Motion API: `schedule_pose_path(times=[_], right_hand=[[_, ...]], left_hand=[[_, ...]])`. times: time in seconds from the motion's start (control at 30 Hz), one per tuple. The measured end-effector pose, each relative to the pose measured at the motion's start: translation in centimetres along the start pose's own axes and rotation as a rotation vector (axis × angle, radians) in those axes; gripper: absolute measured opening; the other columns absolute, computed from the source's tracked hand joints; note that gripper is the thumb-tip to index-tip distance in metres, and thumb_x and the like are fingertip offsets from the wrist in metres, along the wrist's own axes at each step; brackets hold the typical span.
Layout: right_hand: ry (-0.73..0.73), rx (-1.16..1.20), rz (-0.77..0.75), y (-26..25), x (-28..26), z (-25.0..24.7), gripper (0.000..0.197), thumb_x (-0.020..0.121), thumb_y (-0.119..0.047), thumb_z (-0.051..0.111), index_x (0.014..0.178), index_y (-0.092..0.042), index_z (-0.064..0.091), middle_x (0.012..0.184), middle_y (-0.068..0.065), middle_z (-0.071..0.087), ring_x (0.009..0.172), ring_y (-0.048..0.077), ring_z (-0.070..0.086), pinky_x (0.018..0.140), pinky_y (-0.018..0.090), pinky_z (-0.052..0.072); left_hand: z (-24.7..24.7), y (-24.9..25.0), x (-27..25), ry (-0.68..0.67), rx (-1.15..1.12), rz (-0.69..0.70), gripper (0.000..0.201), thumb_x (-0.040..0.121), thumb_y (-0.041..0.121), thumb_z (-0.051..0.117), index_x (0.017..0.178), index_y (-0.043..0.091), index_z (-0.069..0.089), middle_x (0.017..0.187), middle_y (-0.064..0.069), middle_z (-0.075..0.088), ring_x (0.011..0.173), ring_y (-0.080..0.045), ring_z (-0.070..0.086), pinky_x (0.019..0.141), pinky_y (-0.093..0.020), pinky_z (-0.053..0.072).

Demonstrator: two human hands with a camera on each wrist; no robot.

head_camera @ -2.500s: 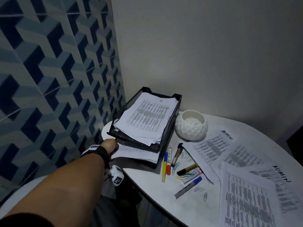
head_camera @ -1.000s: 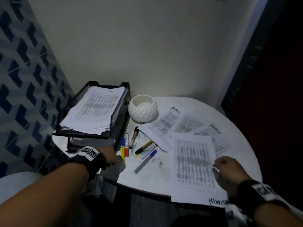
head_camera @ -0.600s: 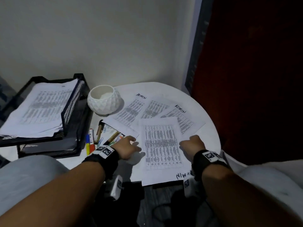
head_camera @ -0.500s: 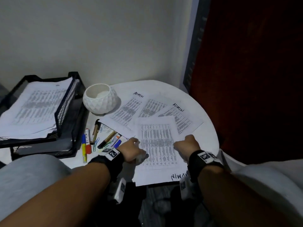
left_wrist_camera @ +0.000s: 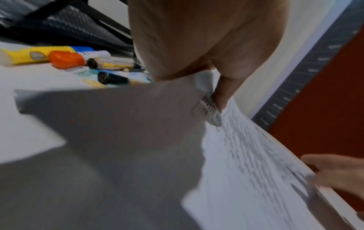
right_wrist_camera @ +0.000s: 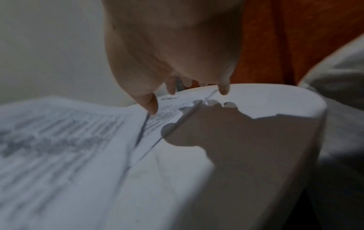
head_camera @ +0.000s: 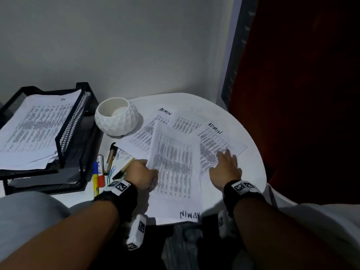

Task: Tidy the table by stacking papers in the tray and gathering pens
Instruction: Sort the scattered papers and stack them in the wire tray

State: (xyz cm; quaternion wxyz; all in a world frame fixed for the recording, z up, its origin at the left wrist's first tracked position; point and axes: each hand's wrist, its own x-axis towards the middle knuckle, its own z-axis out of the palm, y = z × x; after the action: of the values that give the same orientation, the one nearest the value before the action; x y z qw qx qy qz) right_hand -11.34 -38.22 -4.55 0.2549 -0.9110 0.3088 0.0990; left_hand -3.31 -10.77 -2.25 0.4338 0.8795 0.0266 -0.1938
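My left hand (head_camera: 143, 175) pinches the left edge of the top printed sheet (head_camera: 176, 172) and lifts that side off the round white table (head_camera: 251, 168). In the left wrist view the thumb and fingers (left_wrist_camera: 222, 93) fold the sheet's (left_wrist_camera: 246, 171) edge. My right hand (head_camera: 225, 165) lies with straight, spread fingers on another ADMIN sheet (head_camera: 218, 145) to the right; its fingertips (right_wrist_camera: 150, 105) touch that sheet (right_wrist_camera: 171, 112). Two more sheets (head_camera: 144, 133) lie behind. The black mesh tray (head_camera: 76, 121) at left holds a paper stack (head_camera: 35, 129). Pens and markers (head_camera: 98, 172) lie beside it.
A white faceted bowl (head_camera: 116, 116) stands between the tray and the sheets. Paper clips (head_camera: 111, 172) lie among the pens. The tray's lower tier (head_camera: 44, 184) shows below the stack. A wall is close behind, and a dark red door (head_camera: 302, 94) is at right.
My left hand has taken the top sheet's left edge and raised it. My right hand has opened and slid forward onto the right-hand sheet.
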Motion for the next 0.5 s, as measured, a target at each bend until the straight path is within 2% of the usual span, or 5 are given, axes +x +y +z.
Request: schedule_pose_path(times=[0.1,0.2,0.37,0.43,0.5], right_hand=[[-0.177,-0.127,-0.087,-0.3,-0.3,1.6,0.079,0.102,-0.052,0.051,0.167,-0.031,0.012,0.176,-0.006,-0.002,0.162,0.026,-0.003,0.127,0.060,0.007],[-0.149,-0.181,-0.087,-0.2,-0.9,1.8,0.077,0.099,-0.062,0.049,0.164,-0.029,0.026,0.174,-0.003,0.015,0.160,0.026,0.013,0.125,0.060,0.016],[-0.045,-0.124,-0.038,0.5,-1.8,0.6,0.050,0.096,-0.054,0.061,0.133,-0.020,0.066,0.143,0.004,0.057,0.126,0.031,0.059,0.105,0.048,0.051],[-0.012,-0.075,-0.019,1.2,-2.1,0.6,0.044,0.095,-0.046,0.066,0.126,-0.015,0.070,0.139,0.008,0.061,0.123,0.032,0.062,0.102,0.045,0.054],[0.010,-0.026,0.014,1.8,-2.2,1.0,0.049,0.091,-0.040,0.071,0.134,-0.017,0.067,0.150,0.009,0.049,0.135,0.033,0.051,0.109,0.045,0.049]], left_hand=[[-2.5,-0.9,1.5,0.126,-0.232,-0.042,0.010,0.076,0.009,0.071,0.067,0.007,0.068,0.056,-0.013,0.066,0.052,-0.025,0.063,0.052,-0.046,0.057],[-5.3,-1.6,3.1,0.229,-0.339,-0.045,0.005,0.067,0.015,0.072,0.069,0.011,0.070,0.063,-0.014,0.068,0.063,-0.027,0.066,0.065,-0.061,0.058],[-7.8,-1.8,5.0,0.225,-0.294,-0.107,0.031,0.054,0.030,0.080,0.073,0.007,0.074,0.073,-0.015,0.075,0.069,-0.033,0.072,0.074,-0.060,0.059],[-7.9,-0.9,5.2,0.215,-0.165,-0.087,0.034,0.054,0.036,0.077,0.069,0.007,0.073,0.075,-0.019,0.075,0.063,-0.030,0.068,0.070,-0.053,0.060],[-7.8,0.6,4.7,0.186,-0.036,-0.060,0.022,0.069,0.028,0.075,0.073,0.007,0.073,0.072,-0.016,0.074,0.059,-0.026,0.064,0.060,-0.041,0.057]])
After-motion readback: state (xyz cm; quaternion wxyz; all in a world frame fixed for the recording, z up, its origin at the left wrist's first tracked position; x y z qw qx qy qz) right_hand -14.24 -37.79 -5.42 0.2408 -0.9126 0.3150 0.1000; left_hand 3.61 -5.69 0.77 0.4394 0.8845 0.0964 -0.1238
